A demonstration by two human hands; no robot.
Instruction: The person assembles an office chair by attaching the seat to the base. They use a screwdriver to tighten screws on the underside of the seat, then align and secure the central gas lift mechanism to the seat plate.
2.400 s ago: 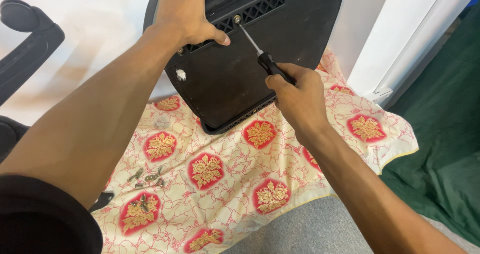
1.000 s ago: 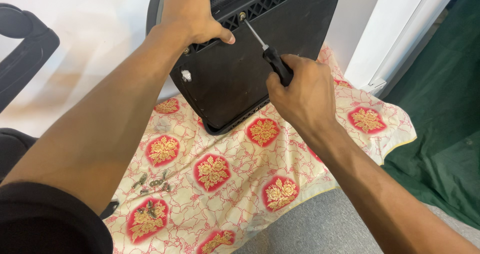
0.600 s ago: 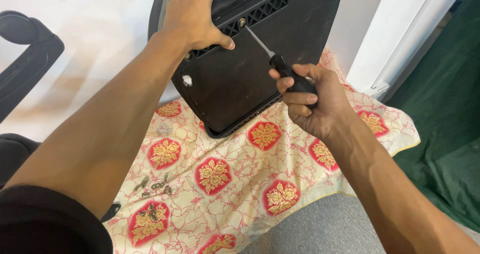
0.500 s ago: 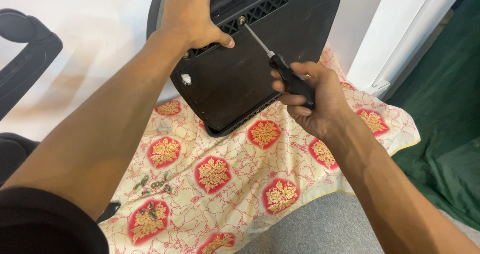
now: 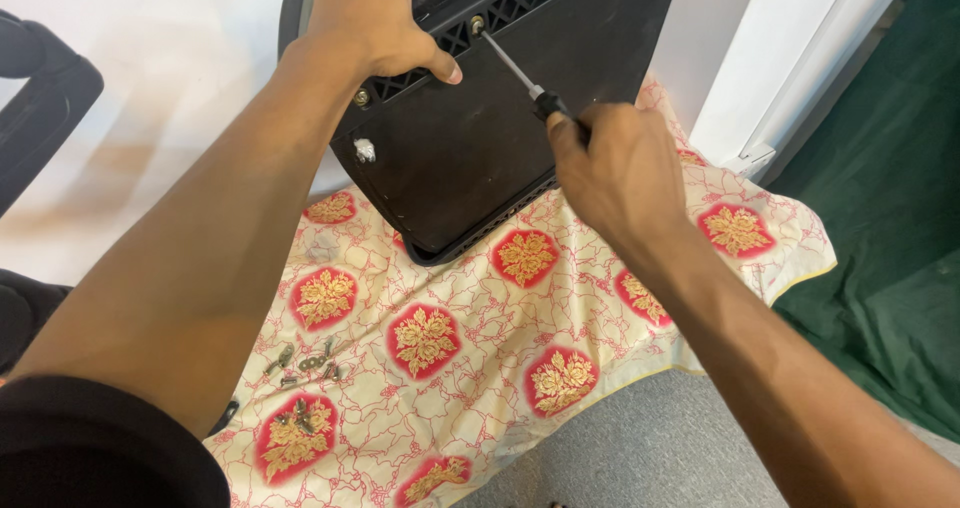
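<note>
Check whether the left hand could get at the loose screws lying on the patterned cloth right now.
Probably not as it stands: the left hand is gripping the black panel, far above the loose screws. Nothing covers them, though.

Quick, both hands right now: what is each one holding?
Left hand: closed over the top edge of the black panel, steadying it.
Right hand: closed on the screwdriver, tip at a screw.

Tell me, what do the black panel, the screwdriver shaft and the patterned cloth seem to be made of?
Black panel: probably moulded plastic, matte, with a cut-out grille along its top.
Screwdriver shaft: metal, thin and shiny grey; the handle is hidden in the right hand.
Patterned cloth: woven fabric, soft and creased, with printed red-and-gold flowers.
</note>
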